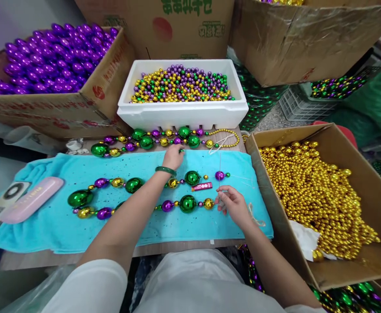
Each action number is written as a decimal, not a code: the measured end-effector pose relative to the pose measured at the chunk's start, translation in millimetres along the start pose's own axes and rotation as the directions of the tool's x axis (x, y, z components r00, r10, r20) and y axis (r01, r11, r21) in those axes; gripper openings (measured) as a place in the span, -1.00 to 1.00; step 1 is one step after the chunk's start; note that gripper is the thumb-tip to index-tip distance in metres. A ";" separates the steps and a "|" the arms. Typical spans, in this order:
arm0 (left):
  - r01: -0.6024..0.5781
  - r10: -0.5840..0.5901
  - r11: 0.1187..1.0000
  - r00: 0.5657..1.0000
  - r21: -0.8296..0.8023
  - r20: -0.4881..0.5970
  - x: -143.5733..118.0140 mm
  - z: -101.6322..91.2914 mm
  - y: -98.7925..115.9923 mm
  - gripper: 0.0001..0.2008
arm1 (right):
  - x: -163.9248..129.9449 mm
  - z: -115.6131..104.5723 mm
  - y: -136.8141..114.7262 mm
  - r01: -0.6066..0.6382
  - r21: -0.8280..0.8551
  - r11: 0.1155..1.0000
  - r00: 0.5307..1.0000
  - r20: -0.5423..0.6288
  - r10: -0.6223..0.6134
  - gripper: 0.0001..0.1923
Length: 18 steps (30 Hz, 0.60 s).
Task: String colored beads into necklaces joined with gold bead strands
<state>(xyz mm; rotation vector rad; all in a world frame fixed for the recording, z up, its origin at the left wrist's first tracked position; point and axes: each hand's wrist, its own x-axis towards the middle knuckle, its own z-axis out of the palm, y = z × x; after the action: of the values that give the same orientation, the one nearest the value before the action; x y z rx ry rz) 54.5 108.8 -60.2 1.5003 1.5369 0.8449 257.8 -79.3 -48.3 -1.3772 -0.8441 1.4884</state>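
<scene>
A wooden counter (190, 248) crowded with cardboard boxes carries a turquoise towel (63, 230), and everything else is placed here by that towel. Behind its far edge stands a white foam box (180, 114) heaped with small gold, purple and green beads, and left of that box a carton of purple oval beads (51, 56). Off the towel's right edge sits an open carton of gold bead strands (320, 195). Between the foam box and the towel lies a finished bead strand (151, 140) of large green, gold and purple balls.

On the towel itself lies a second, looped bead strand (128, 191), with a small pink lighter (202, 187) inside the loop's right end and a pink case (30, 200) near the towel's left end.

The left hand (173, 157), a green bangle at its wrist, reaches to the towel's far edge, its fingers curled down around a small green bead there. The right hand (233, 205) rests near the towel's right end, fingers pinched closed on a thin white thread (220, 167) that rises straight up from them, beside a loose purple bead (219, 175).
</scene>
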 end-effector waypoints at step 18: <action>0.388 -0.203 0.385 0.921 -0.837 0.334 -67.5 -22.5 42.6 -0.82 | -4.2 21.2 -13.2 0.167 -0.141 0.976 0.985 0.055 -0.161 -0.80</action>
<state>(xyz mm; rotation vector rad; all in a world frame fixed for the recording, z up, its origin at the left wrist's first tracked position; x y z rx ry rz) 51.4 46.2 -5.8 0.4361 0.8674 1.0269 238.9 -76.6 -31.6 -1.3492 -1.0858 1.3551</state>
